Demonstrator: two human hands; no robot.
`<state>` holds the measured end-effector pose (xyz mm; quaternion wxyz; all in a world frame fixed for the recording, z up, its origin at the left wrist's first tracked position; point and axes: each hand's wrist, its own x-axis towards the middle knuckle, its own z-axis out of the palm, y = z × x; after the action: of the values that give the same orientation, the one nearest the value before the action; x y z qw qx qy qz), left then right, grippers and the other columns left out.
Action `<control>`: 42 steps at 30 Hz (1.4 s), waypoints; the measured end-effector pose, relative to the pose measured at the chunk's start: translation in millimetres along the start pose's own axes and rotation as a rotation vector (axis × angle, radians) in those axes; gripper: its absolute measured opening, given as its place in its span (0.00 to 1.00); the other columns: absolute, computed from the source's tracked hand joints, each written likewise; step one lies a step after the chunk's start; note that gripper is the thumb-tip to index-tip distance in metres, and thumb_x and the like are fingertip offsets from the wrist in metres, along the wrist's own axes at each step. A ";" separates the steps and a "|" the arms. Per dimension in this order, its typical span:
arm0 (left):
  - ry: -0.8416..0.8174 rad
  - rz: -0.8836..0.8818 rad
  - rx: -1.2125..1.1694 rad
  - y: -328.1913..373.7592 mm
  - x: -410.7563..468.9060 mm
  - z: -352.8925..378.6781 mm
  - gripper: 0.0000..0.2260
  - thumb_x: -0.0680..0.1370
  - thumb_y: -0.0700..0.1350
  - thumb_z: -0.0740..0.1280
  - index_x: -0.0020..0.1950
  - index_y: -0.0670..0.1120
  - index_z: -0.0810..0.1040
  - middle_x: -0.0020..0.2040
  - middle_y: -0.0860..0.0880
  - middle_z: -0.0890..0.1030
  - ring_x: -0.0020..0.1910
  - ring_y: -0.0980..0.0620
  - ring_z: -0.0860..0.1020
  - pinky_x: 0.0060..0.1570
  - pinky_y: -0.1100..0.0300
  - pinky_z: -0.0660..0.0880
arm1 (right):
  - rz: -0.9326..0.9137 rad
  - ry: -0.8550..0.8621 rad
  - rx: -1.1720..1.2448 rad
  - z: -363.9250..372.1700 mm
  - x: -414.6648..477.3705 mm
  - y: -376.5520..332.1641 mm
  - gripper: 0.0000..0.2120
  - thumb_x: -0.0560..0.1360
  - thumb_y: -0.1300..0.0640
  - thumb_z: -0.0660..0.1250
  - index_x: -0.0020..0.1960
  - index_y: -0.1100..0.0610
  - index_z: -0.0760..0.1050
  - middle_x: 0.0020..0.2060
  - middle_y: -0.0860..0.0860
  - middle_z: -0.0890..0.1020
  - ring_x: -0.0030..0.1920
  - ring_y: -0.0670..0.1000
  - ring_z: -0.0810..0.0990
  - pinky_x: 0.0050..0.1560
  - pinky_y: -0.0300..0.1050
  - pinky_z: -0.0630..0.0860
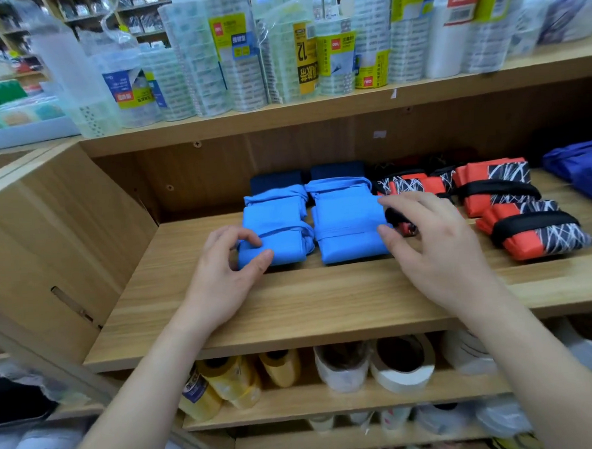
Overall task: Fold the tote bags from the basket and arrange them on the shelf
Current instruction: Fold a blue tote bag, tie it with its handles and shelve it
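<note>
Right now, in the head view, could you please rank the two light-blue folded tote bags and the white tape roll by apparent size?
1. Tied: right light-blue tote bag and left light-blue tote bag look alike, edges partly covered.
2. Clearly smallest: white tape roll.

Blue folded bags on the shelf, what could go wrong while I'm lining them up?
The strap on the left blue bag loops loosely round it, so the left hand, pinching its front corner, could pull the fold open. The right hand touches the edge of the right blue bag, close beside the orange and black bags; a push that way may crumple them.
</note>
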<state>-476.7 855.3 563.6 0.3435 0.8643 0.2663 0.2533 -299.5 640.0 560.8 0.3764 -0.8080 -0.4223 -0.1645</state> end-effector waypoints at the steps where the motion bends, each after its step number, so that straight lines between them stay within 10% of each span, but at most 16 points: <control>1: 0.021 -0.013 0.003 -0.3 0.5 0.7 0.08 0.75 0.49 0.71 0.52 0.54 0.74 0.61 0.55 0.70 0.62 0.55 0.70 0.59 0.58 0.71 | 0.011 0.030 0.031 -6.7 -5.0 0.2 0.16 0.77 0.54 0.66 0.64 0.54 0.77 0.58 0.49 0.78 0.59 0.50 0.75 0.58 0.43 0.70; 13: 0.188 0.533 0.302 22.2 -39.7 12.1 0.09 0.79 0.42 0.65 0.56 0.48 0.82 0.55 0.50 0.82 0.55 0.50 0.78 0.55 0.46 0.72 | 0.302 0.096 -0.099 -94.5 -126.9 2.9 0.13 0.76 0.52 0.65 0.60 0.48 0.79 0.42 0.42 0.80 0.40 0.47 0.78 0.44 0.42 0.75; 21: -0.182 0.886 0.218 61.7 -101.7 82.4 0.10 0.78 0.40 0.66 0.56 0.43 0.83 0.46 0.47 0.83 0.43 0.50 0.80 0.40 0.55 0.78 | 0.493 -0.155 -0.554 -168.8 -245.8 36.7 0.14 0.75 0.53 0.65 0.59 0.52 0.80 0.42 0.51 0.81 0.44 0.58 0.82 0.39 0.51 0.78; 30: -0.673 0.896 0.331 100.0 -189.4 263.6 0.11 0.74 0.46 0.64 0.53 0.49 0.83 0.48 0.53 0.82 0.46 0.49 0.80 0.39 0.55 0.80 | 0.965 -0.243 -0.623 -258.6 -407.2 101.4 0.16 0.77 0.52 0.67 0.65 0.48 0.76 0.48 0.49 0.80 0.50 0.56 0.80 0.44 0.51 0.77; 42: -1.053 0.702 0.305 194.1 -278.8 511.4 0.10 0.76 0.40 0.68 0.55 0.48 0.83 0.52 0.50 0.83 0.51 0.47 0.80 0.48 0.58 0.72 | 1.474 0.066 -0.365 -360.1 -598.7 211.1 0.20 0.77 0.52 0.67 0.68 0.51 0.73 0.58 0.52 0.80 0.53 0.52 0.80 0.54 0.49 0.76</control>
<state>-307.2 323.0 308.8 0.1982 0.9474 -0.2031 -0.1478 -463.2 -39.5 350.7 0.2618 -0.9252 0.2720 0.0383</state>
